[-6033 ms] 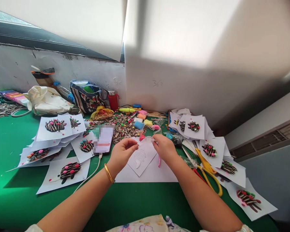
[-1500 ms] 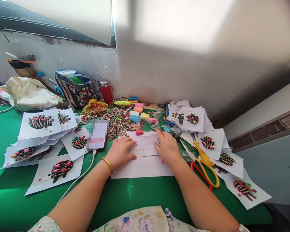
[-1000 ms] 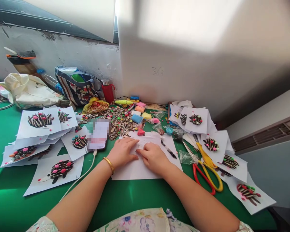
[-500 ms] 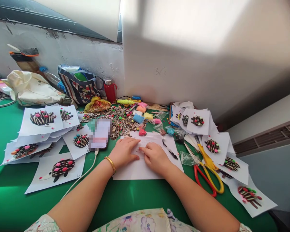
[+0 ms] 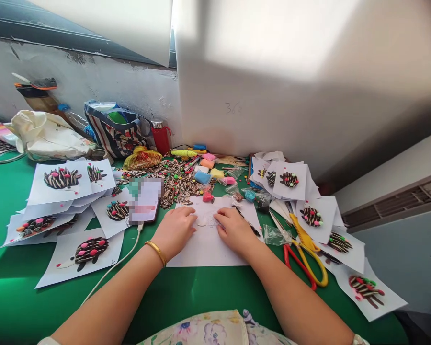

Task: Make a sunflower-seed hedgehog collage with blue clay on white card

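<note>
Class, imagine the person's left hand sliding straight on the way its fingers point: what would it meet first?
Crossing over the white paper, the left hand would probably meet the red lump first; depth and exact angle are uncertain.

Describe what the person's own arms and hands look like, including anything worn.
The left hand is gloveless, with a gold-coloured bangle at its wrist. The right hand is gloveless too, its wrist without jewellery. Pale sleeve edges show only at the picture's bottom, leaving both forearms bare.
</note>
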Action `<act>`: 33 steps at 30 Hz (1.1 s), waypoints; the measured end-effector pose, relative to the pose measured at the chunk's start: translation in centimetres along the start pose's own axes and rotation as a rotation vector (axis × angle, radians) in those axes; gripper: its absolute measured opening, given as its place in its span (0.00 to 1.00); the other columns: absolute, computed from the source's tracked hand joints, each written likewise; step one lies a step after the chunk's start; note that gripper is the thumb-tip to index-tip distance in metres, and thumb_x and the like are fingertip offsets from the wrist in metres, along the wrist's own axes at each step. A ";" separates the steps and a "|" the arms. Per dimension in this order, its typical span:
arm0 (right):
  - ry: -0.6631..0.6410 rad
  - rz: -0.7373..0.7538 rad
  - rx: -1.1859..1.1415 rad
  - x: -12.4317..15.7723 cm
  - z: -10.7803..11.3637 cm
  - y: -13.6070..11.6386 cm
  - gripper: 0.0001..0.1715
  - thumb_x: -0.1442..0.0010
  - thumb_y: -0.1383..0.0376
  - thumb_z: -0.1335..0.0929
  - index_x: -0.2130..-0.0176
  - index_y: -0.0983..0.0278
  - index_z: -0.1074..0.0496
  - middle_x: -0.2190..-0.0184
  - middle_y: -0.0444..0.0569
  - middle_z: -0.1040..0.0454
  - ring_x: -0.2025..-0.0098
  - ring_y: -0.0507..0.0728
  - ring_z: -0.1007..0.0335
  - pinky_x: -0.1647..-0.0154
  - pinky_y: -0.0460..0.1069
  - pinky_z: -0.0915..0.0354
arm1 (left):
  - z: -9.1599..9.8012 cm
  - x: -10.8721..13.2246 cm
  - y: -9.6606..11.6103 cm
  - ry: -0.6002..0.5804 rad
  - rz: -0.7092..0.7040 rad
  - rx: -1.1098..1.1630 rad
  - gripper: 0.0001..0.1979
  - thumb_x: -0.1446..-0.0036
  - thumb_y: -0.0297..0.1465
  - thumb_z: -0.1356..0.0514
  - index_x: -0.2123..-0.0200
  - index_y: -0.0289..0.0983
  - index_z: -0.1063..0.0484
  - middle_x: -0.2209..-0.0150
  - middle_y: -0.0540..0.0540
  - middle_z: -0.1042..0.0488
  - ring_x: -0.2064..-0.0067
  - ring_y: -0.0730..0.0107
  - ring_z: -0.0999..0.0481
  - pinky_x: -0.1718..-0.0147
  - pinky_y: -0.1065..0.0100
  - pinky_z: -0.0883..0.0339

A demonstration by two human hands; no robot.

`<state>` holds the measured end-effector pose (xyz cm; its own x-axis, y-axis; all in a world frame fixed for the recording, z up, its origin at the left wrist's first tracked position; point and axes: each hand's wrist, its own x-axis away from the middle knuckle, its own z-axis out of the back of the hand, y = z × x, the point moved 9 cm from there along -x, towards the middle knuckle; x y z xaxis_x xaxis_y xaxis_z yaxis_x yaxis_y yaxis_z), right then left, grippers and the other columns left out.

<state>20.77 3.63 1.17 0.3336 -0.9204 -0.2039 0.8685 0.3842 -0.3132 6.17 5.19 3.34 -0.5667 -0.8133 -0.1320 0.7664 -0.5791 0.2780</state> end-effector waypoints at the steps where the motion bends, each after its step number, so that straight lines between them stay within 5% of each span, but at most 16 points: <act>1: -0.007 -0.003 0.004 0.0 -0.1 0.0 0.19 0.40 0.69 0.33 0.49 0.63 0.27 0.49 0.54 0.30 0.46 0.61 0.37 0.44 0.55 0.36 | 0.2 0.5 0.2 -0.001 0.004 -0.021 0.11 0.46 0.25 0.39 0.59 0.40 0.22 0.49 0.40 0.25 0.47 0.50 0.27 0.48 0.51 0.36; 9: -0.035 -0.018 0.008 -0.1 0.1 -0.1 0.19 0.40 0.69 0.34 0.49 0.65 0.27 0.49 0.54 0.30 0.46 0.61 0.38 0.44 0.55 0.37 | -1.0 3.1 1.3 0.062 -0.008 -0.091 0.17 0.38 0.28 0.47 0.47 0.41 0.28 0.42 0.42 0.29 0.41 0.52 0.32 0.44 0.50 0.40; 33: -0.068 -0.041 0.018 -0.1 -0.1 0.1 0.20 0.39 0.69 0.33 0.47 0.64 0.28 0.47 0.54 0.30 0.45 0.61 0.39 0.42 0.54 0.38 | -1.2 3.4 1.4 0.150 0.026 -0.118 0.16 0.37 0.30 0.47 0.50 0.45 0.26 0.44 0.46 0.27 0.42 0.58 0.30 0.45 0.54 0.40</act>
<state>20.77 3.72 1.09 0.3208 -0.9385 -0.1278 0.8883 0.3450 -0.3031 5.64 1.59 2.17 -0.5017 -0.8220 -0.2696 0.8152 -0.5535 0.1704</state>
